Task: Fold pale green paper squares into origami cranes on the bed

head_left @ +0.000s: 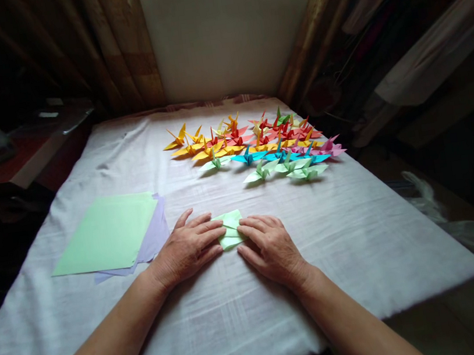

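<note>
Two hands are pressing one folded light-green paper (231, 229) flat on the tablecloth (222, 326): left hand (189, 249) & right hand (269, 248), fingers extended, gripping nothing. Approx. 30 origami cranes (259, 145) are lying beyond; paper stack (110, 233) left. No writing legible.

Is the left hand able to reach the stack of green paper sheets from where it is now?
Probably yes. The left hand rests on the folded green paper, and the stack of sheets lies just to its left on the white cloth, with nothing between them.
</note>
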{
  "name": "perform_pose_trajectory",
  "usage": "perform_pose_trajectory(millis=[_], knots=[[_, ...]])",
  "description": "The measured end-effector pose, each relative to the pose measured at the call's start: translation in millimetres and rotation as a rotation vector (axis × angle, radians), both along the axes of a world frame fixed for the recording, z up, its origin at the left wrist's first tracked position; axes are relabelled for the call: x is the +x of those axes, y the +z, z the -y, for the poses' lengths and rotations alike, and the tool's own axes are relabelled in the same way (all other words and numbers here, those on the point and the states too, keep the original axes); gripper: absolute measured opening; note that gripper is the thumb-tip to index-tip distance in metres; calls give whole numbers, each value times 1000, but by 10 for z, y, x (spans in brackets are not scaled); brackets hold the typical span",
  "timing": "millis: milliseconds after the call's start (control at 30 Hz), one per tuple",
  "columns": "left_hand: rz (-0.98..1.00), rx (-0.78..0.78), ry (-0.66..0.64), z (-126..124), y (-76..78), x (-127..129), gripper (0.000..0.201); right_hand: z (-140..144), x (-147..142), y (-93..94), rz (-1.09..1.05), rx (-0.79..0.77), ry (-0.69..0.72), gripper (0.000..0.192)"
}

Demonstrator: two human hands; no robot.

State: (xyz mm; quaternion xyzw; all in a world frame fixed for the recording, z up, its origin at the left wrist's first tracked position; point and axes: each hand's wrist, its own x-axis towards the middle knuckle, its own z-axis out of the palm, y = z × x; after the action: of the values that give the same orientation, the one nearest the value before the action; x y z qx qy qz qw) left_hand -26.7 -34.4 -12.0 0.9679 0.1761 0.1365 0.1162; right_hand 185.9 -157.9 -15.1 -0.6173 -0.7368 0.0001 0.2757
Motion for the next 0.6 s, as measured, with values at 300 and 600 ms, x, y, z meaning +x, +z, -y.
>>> perform_pose_trajectory(millis=[300, 600], knots=[[66, 30, 58, -12, -21, 111, 32, -36, -43, 0, 124, 42, -16, 18], [-13, -78, -14, -45, -35, 94, 47, -36, -32, -13, 139, -36, -34, 20]])
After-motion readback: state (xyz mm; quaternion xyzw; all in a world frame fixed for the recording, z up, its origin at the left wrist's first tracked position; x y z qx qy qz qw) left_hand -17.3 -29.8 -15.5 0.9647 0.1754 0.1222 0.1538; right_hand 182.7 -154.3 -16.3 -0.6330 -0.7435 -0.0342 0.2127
